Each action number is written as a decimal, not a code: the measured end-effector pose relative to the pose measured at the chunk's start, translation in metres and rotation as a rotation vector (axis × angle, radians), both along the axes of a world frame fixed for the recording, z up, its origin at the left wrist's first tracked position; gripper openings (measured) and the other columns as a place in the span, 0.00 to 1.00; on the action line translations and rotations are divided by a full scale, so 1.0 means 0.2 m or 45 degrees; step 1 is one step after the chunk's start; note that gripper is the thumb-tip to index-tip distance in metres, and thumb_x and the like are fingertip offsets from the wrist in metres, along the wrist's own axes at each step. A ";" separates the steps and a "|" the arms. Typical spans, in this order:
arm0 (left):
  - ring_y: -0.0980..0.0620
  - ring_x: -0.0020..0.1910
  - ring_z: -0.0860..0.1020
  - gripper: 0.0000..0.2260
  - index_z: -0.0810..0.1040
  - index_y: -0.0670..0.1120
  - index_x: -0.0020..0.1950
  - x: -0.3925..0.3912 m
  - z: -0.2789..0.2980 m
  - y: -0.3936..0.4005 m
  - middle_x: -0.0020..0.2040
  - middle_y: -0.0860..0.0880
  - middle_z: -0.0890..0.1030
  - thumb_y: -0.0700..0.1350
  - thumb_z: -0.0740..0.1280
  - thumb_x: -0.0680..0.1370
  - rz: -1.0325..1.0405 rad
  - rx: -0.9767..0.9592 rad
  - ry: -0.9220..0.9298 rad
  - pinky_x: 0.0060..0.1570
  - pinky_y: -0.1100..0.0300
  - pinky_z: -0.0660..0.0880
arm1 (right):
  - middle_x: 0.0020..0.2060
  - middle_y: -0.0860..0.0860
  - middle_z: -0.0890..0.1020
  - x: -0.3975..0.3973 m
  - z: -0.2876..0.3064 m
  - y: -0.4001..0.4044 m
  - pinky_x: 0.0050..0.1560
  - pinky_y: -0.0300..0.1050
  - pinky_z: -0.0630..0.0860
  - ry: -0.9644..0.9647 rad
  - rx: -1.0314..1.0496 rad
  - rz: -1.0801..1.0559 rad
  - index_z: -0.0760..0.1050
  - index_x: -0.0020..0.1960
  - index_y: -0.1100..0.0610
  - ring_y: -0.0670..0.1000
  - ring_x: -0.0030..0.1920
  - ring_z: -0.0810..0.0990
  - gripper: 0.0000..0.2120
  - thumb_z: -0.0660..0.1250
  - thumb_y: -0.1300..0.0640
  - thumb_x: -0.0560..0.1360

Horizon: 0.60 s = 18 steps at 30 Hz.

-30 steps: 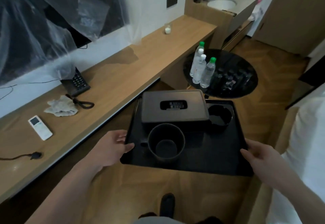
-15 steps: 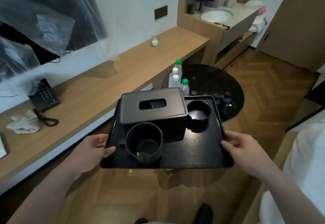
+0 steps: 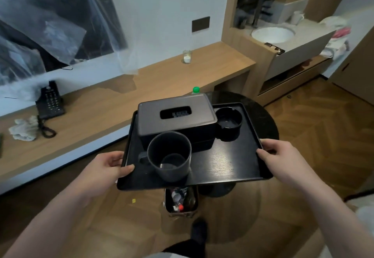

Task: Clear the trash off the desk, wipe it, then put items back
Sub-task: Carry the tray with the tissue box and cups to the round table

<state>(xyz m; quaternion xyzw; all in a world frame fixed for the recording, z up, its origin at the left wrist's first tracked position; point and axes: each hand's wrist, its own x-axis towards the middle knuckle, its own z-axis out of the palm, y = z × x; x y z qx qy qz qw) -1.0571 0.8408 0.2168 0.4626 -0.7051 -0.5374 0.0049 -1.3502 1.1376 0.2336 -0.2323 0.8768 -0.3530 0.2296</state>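
Note:
I carry a black tray (image 3: pixel 228 168) in the air between the desk and the round side table. My left hand (image 3: pixel 105 168) grips its left edge and my right hand (image 3: pixel 283 156) grips its right edge. On the tray stand a dark tissue box (image 3: pixel 176 118), a dark mug (image 3: pixel 169 160) in front of it, and a black ashtray (image 3: pixel 229 123) at the back right. The long wooden desk (image 3: pixel 113 104) runs along the wall to my left. A crumpled white cloth (image 3: pixel 23 130) lies on it beside a black phone (image 3: pixel 50 104).
A small glass candle (image 3: pixel 187 57) stands at the desk's far end. Under the tray are a black round table (image 3: pixel 267 120), a green-capped bottle (image 3: pixel 195 89) and a bin holding trash (image 3: pixel 181 202). A sink counter (image 3: pixel 283 35) is at the back right. Plastic sheeting hangs over the wall.
The tray has risen and moved left toward the desk, held by both hands. My view swung right, so the remote left the picture and the trash bin came into sight below the tray.

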 end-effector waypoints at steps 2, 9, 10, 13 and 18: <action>0.55 0.52 0.85 0.10 0.83 0.53 0.59 -0.15 -0.01 0.02 0.51 0.55 0.88 0.41 0.72 0.80 0.009 0.002 0.016 0.59 0.51 0.77 | 0.47 0.36 0.81 -0.16 -0.02 -0.01 0.47 0.47 0.78 0.024 0.015 -0.020 0.78 0.53 0.37 0.41 0.46 0.80 0.11 0.65 0.55 0.84; 0.57 0.50 0.85 0.09 0.83 0.54 0.58 -0.56 0.02 0.11 0.50 0.55 0.88 0.41 0.72 0.81 -0.003 0.018 0.057 0.53 0.56 0.78 | 0.51 0.40 0.85 -0.67 -0.07 -0.02 0.50 0.52 0.82 -0.037 0.037 -0.095 0.82 0.56 0.41 0.48 0.53 0.84 0.10 0.66 0.54 0.83; 0.57 0.49 0.85 0.09 0.83 0.54 0.58 -0.63 0.02 0.13 0.49 0.55 0.88 0.42 0.72 0.81 -0.011 0.015 0.057 0.51 0.58 0.78 | 0.51 0.41 0.85 -0.75 -0.08 -0.03 0.52 0.52 0.81 -0.026 0.026 -0.115 0.82 0.56 0.41 0.49 0.53 0.84 0.10 0.65 0.55 0.83; 0.56 0.48 0.86 0.08 0.83 0.52 0.59 -0.81 0.01 0.22 0.49 0.53 0.88 0.42 0.72 0.81 0.005 0.053 0.048 0.50 0.60 0.77 | 0.48 0.42 0.86 -1.00 -0.13 -0.05 0.59 0.55 0.80 -0.034 0.027 -0.165 0.83 0.49 0.42 0.51 0.54 0.83 0.12 0.65 0.57 0.82; 0.56 0.47 0.87 0.09 0.82 0.50 0.59 -1.09 0.02 0.36 0.48 0.53 0.88 0.40 0.72 0.80 0.091 0.052 0.068 0.48 0.63 0.78 | 0.49 0.45 0.86 -1.36 -0.21 -0.05 0.49 0.49 0.78 -0.121 0.004 -0.164 0.84 0.52 0.45 0.50 0.51 0.83 0.13 0.63 0.58 0.84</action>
